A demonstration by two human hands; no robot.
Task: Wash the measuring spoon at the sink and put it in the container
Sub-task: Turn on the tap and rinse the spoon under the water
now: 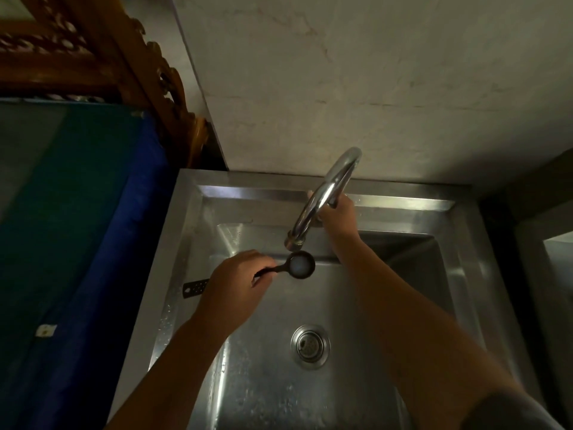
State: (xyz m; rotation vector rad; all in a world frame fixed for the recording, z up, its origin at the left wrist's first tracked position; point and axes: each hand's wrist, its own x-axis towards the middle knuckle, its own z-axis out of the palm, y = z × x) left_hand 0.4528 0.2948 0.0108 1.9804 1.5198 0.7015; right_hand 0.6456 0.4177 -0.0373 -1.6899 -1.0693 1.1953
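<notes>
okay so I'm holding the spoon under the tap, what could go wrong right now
The measuring spoon bowl faces up right under the faucet spout, so a strong flow may splash out. The left hand pinches only the handle end; that grip might slip, and the spoon could drop toward the drain.

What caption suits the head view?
Left hand holds measuring spoon under faucet; right hand at its base.

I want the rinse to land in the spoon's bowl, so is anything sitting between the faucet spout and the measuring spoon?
Nothing visible does. The left hand holds the measuring spoon by its handle, bowl up, just beneath the faucet spout, with only open air between them. The right hand is behind the spout, at the faucet's base.
</notes>
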